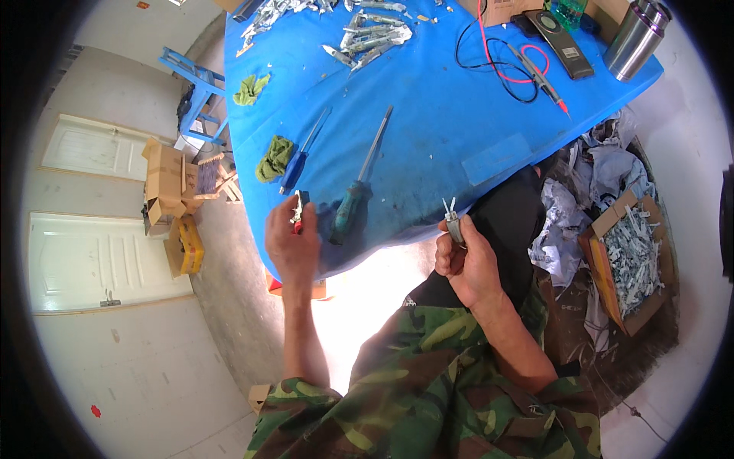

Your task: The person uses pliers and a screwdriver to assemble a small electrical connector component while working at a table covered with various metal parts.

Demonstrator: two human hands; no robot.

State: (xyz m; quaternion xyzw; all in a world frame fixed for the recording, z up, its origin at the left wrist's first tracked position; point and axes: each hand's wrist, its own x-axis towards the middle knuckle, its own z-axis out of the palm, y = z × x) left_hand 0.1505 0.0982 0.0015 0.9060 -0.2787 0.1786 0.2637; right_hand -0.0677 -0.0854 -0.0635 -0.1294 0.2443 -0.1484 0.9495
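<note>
My left hand (292,245) is at the table's near left edge, its fingers closed around a small black, red and white object (299,211) whose kind I cannot make out. Raised off the table's front edge, my right hand (474,264) pinches a small grey piece (455,227) with two thin white prongs pointing up. Just right of my left hand lies a large screwdriver (352,210) with a teal handle. A smaller blue-handled screwdriver (294,170) rests beyond it, beside a crumpled green cloth (275,158).
Piles of whitish strip-like pieces (371,34) lie at the table's far side. Test probes with red and black leads (539,73), a dark handheld device (562,46) and a steel flask (636,38) stand far right. On the floor, right, a carton (600,268) holds more strips.
</note>
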